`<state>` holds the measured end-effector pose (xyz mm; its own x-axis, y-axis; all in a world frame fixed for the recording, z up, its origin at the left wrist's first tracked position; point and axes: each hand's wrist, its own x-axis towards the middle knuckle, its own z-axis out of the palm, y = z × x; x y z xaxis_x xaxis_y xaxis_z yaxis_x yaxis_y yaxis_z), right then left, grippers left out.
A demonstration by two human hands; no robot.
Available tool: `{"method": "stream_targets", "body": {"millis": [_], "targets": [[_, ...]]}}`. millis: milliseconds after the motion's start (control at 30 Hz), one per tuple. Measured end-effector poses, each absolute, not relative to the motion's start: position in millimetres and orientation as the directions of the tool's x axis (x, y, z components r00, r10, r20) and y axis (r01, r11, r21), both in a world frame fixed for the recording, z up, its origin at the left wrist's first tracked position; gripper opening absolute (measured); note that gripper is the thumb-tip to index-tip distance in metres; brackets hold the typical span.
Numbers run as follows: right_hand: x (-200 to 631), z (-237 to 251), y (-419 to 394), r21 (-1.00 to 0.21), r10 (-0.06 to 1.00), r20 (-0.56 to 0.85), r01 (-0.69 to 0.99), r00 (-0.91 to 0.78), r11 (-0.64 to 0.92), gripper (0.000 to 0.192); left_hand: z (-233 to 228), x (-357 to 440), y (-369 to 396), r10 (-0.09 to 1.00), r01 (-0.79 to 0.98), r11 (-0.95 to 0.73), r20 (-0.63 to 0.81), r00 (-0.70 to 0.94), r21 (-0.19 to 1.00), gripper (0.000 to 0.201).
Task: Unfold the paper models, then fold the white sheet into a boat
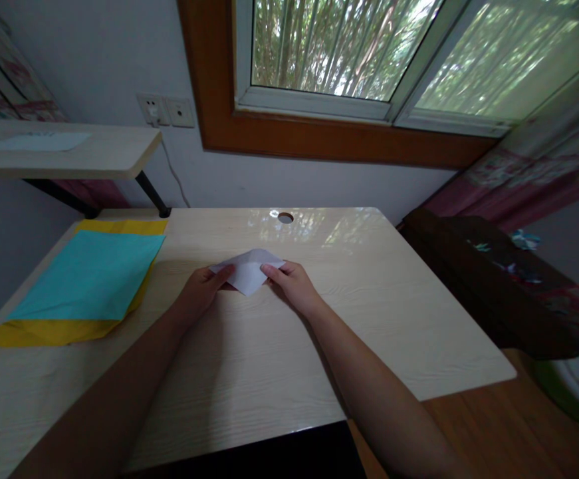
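A folded sheet of white paper [249, 269] is held between my two hands above the middle of the desk. Its lower edge comes to a point facing me, and its top bulges slightly upward. My left hand [205, 283] pinches the left side, thumb on top. On the right side, my right hand [290, 281] grips the paper the same way, thumb pressed on its face. The other fingers of both hands are mostly hidden beneath the paper.
The pale wooden desk [389, 319] has a round cable hole [286, 217] near its back edge. At left lie turquoise paper [90, 273] and yellow paper [44, 332], beside a raised shelf [114, 150]. A black object [269, 459] lies at the near edge.
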<state>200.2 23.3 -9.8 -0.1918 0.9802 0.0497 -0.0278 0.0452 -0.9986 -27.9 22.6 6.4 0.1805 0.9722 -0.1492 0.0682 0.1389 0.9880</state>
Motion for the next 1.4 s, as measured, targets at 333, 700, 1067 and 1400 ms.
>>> {"method": "stream_targets", "body": {"millis": [333, 700, 1067, 1400], "targets": [[199, -2, 22, -0.994, 0.989, 0.052, -0.107, -0.138, 0.037, 0.045, -2, -29, 25, 0.964, -0.058, 0.182, -0.166, 0.207, 0.982, 0.055], [205, -2, 26, -0.982, 0.987, 0.159, -0.100, 0.015, 0.159, 0.038, -8, -26, 27, 0.968, -0.217, 0.161, -0.111, 0.225, 0.963, 0.046], [205, -2, 27, -0.986, 0.991, 0.133, -0.100, 0.012, 0.133, 0.040, -1, -30, 30, 0.994, -0.185, 0.045, -0.026, 0.103, 0.982, 0.040], [204, 1, 27, -0.982, 0.986, 0.136, -0.119, 0.101, 0.148, 0.034, -1, -31, 31, 0.990, -0.111, 0.077, -0.063, 0.127, 0.991, 0.043]]}}
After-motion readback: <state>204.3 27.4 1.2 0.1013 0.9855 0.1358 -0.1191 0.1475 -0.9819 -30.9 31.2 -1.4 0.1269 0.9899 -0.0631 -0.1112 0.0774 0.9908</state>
